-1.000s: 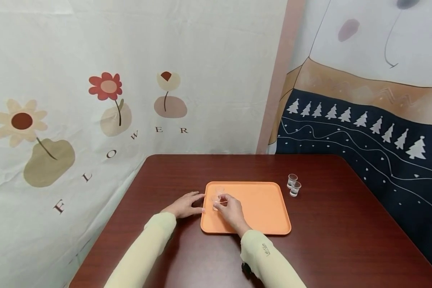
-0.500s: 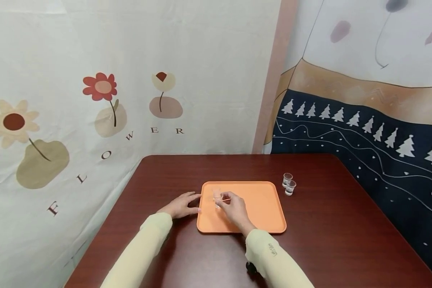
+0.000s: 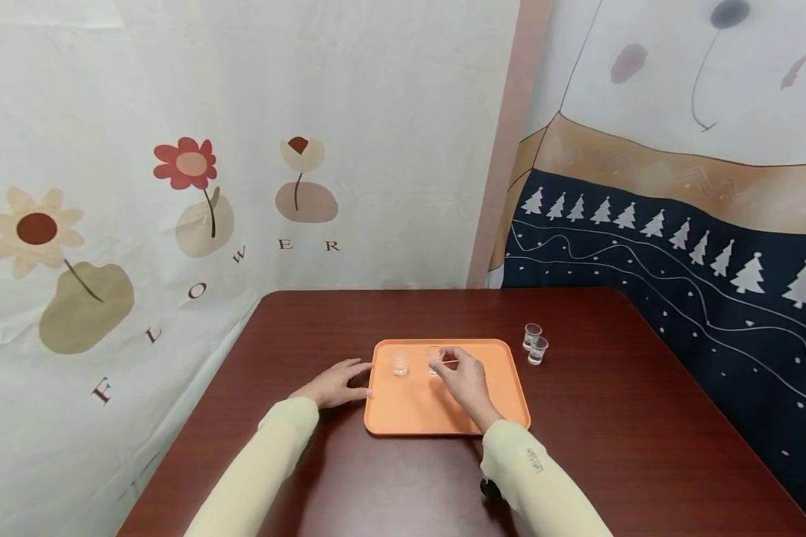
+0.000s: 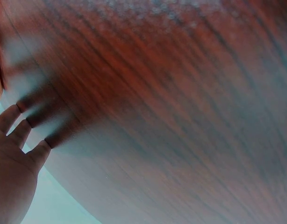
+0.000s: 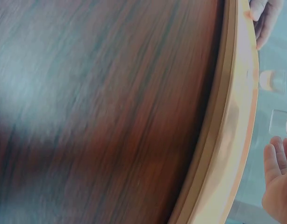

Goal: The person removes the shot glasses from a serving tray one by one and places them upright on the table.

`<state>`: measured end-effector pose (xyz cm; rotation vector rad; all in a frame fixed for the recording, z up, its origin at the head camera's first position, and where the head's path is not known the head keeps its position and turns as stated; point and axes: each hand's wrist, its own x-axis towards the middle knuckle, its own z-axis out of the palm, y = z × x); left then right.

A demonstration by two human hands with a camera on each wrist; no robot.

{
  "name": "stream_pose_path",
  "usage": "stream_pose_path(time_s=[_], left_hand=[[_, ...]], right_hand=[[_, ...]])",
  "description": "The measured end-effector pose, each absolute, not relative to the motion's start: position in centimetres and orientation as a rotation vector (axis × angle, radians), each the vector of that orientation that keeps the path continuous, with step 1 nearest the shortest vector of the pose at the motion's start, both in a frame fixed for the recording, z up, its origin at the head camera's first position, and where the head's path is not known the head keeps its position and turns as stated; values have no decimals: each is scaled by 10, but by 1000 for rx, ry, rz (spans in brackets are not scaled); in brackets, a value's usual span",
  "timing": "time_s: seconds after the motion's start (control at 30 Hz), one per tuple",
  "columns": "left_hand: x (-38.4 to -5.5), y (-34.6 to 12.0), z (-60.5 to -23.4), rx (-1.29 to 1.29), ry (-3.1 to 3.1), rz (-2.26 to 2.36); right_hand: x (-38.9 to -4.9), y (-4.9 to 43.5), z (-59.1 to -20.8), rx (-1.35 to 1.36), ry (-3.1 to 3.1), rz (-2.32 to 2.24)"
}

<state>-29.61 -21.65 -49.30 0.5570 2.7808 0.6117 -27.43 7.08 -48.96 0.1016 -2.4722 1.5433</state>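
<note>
An orange tray (image 3: 443,414) lies on the table. One clear shot glass (image 3: 401,364) stands on its left part. To the right of that, my right hand (image 3: 462,377) pinches a second clear shot glass (image 3: 433,362) between thumb and fingers, over the tray; whether its base touches is unclear. My left hand (image 3: 334,384) rests at the tray's left edge, fingers extended and fingertips touching the rim. In the right wrist view both the held glass (image 5: 278,123) and the standing glass (image 5: 273,81) show. The left wrist view has three fingers (image 4: 38,154) spread above the wood.
Two more shot glasses, a back one (image 3: 531,335) and a front one (image 3: 538,351), stand close together on the dark wooden table (image 3: 598,418), right of the tray. A printed cloth (image 3: 403,149) hangs behind the table.
My right hand has moved the shot glass to the right, away from the standing one, and slightly back. My left hand stays at the tray's edge. The head view has shifted slightly.
</note>
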Motion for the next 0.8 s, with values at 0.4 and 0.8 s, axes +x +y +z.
stream_pose_path(time_s=[0.4, 0.8], left_hand=[[-294, -216, -492, 543, 2784, 620], [-296, -216, -492, 538, 2773, 619]], right_hand=[[-279, 100, -488, -17, -2434, 1432], [-278, 133, -484, -150, -2385, 1345]])
